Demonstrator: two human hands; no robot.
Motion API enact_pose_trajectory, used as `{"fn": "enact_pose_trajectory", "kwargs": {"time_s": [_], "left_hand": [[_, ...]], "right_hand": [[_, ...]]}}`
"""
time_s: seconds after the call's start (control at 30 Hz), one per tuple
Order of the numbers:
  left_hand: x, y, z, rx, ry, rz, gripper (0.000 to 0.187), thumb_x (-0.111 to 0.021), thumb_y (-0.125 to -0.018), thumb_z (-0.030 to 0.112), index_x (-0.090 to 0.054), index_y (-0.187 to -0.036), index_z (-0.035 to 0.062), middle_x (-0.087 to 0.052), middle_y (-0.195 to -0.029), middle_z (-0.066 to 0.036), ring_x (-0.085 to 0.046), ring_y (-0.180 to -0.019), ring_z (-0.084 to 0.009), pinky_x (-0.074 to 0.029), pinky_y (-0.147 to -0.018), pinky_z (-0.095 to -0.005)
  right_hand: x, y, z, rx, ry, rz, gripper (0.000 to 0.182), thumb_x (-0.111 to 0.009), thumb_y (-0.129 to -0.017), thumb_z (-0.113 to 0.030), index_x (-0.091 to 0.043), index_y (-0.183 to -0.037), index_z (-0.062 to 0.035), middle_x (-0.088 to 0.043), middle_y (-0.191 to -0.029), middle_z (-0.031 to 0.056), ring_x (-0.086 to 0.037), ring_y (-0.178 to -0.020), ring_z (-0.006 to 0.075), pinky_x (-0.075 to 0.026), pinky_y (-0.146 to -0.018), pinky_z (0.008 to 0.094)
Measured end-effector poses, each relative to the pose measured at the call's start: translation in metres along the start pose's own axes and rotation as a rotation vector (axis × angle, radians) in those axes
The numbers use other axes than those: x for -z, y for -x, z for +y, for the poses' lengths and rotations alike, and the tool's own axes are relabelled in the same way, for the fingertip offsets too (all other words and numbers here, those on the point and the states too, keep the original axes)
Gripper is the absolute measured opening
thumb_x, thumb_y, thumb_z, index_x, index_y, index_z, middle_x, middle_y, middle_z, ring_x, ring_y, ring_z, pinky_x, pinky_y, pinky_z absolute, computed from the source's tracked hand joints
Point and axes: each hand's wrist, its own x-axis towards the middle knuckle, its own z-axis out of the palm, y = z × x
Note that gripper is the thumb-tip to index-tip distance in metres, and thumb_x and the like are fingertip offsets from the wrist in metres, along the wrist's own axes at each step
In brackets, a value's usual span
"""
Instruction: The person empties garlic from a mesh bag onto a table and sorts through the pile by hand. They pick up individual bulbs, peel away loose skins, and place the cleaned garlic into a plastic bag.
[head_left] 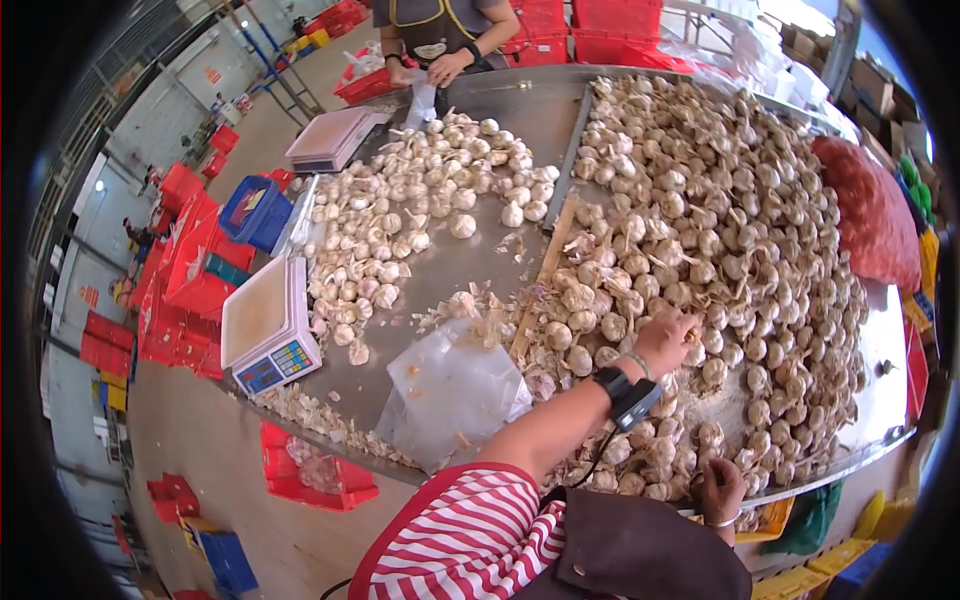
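Note:
My left hand point(672, 340), a black device strapped at its wrist, reaches over the large garlic pile point(740, 240). Its fingers are curled round a small brownish thing, mostly hidden. Close to my body, my right hand point(722, 490), with a pale bracelet, is at the table's near edge beside garlic bulbs; its fingers are bent and what they hold, if anything, is hidden. A second group of cleaner-looking bulbs point(380, 215) lies to the left. Clear plastic bags point(455, 390) lie on the metal table point(440, 280) among loose skins.
A wooden strip point(545, 275) and metal divider part the two garlic groups. Two scales point(265, 315) stand along the left edge. Across the table a co-worker point(440, 30) handles a plastic bag. A red mesh sack point(868, 210) is at the right; a red crate point(315, 470) stands below.

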Motion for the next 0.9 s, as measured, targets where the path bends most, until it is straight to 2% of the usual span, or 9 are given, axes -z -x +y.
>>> {"fn": "enact_pose_trajectory", "kwargs": {"time_s": [0.07,0.17,0.3,0.43,0.6,0.67,0.77,0.83,0.9], "left_hand": [[0.039,0.006,0.037,0.184,0.171,-0.105,0.029,-0.074,-0.078,0.021,-0.059,-0.098,0.0065,-0.058,-0.093,-0.011,-0.060,-0.085,-0.0257,-0.050,-0.074,-0.0362],[0.047,0.032,0.066,0.011,0.385,-0.047,0.024,-0.072,-0.081,0.020,-0.057,-0.093,0.0057,-0.056,-0.086,-0.010,-0.059,-0.078,-0.0227,-0.049,-0.070,-0.0353],[0.038,0.065,0.101,-0.269,0.391,-0.162,0.037,-0.074,-0.075,0.017,-0.055,-0.105,0.0066,-0.052,-0.094,-0.013,-0.057,-0.087,-0.0293,-0.048,-0.075,-0.0387],[0.025,0.087,0.115,-0.324,0.503,-0.415,0.072,-0.078,-0.070,0.017,-0.044,-0.133,0.0058,-0.050,-0.116,-0.020,-0.055,-0.104,-0.0367,-0.047,-0.088,-0.0401],[0.012,0.107,0.109,-0.391,0.565,-0.471,0.109,-0.081,-0.067,0.018,-0.011,-0.150,0.0059,-0.030,-0.144,-0.031,-0.039,-0.130,-0.0414,-0.037,-0.106,-0.0429],[0.007,0.112,0.097,-0.445,0.343,-0.300,0.101,-0.081,-0.068,0.021,-0.021,-0.147,0.0023,-0.030,-0.145,-0.030,-0.039,-0.130,-0.0424,-0.035,-0.107,-0.0468],[0.021,0.110,0.067,-0.264,0.135,-0.369,0.083,-0.077,-0.073,0.032,-0.037,-0.140,0.0015,-0.029,-0.147,-0.027,-0.029,-0.136,-0.0418,-0.027,-0.110,-0.0520],[0.043,0.108,0.052,-0.090,-0.162,-0.324,0.076,-0.071,-0.077,0.040,-0.043,-0.137,0.0019,-0.026,-0.149,-0.025,-0.021,-0.140,-0.0408,-0.021,-0.109,-0.0597],[0.057,0.104,0.036,0.082,-0.313,-0.272,0.074,-0.067,-0.080,0.047,-0.045,-0.136,0.0043,-0.021,-0.152,-0.024,-0.013,-0.143,-0.0407,-0.016,-0.108,-0.0667]], "right_hand": [[0.001,0.001,0.019,0.020,-0.007,-0.028,0.010,-0.068,-0.082,-0.002,-0.066,-0.091,-0.0017,-0.065,-0.080,0.0095,-0.062,-0.069,0.0189,-0.049,-0.063,0.0291],[0.006,-0.008,0.008,-0.351,-0.584,-0.037,0.015,-0.063,-0.088,-0.004,-0.063,-0.103,-0.0014,-0.067,-0.087,0.0041,-0.062,-0.073,0.0102,-0.050,-0.061,0.0208],[0.009,-0.021,-0.041,-0.425,-1.126,-0.253,0.069,-0.059,-0.091,-0.047,-0.034,-0.142,-0.0090,-0.059,-0.118,0.0100,-0.066,-0.088,0.0193,-0.055,-0.069,0.0296],[-0.009,-0.024,-0.042,-0.534,-1.385,-0.299,0.069,-0.058,-0.088,-0.054,-0.038,-0.140,-0.0123,-0.059,-0.122,0.0048,-0.060,-0.107,0.0236,-0.052,-0.085,0.0382],[0.010,-0.022,-0.025,-0.565,-1.268,-0.319,0.048,-0.059,-0.092,-0.041,-0.048,-0.129,-0.0122,-0.060,-0.114,0.0067,-0.062,-0.089,0.0184,-0.053,-0.071,0.0310],[0.028,-0.025,-0.018,-0.456,-1.312,-0.266,0.041,-0.056,-0.095,-0.032,-0.051,-0.126,-0.0066,-0.062,-0.109,0.0074,-0.060,-0.084,0.0124,-0.049,-0.063,0.0244],[0.076,-0.020,0.040,-0.398,-1.285,0.189,0.028,-0.056,-0.096,-0.015,-0.052,-0.121,-0.0031,-0.061,-0.102,0.0073,-0.054,-0.073,0.0079,-0.043,-0.055,0.0158],[0.136,-0.022,0.076,-0.035,-1.425,0.139,0.031,-0.056,-0.096,-0.017,-0.051,-0.118,0.0046,-0.061,-0.108,0.0135,-0.059,-0.083,0.0150,-0.052,-0.070,0.0231],[0.191,-0.010,0.162,-0.203,-1.570,0.628,0.043,-0.056,-0.095,-0.014,-0.043,-0.131,0.0061,-0.047,-0.133,0.0234,-0.053,-0.114,0.0267,-0.049,-0.094,0.0339]]}}
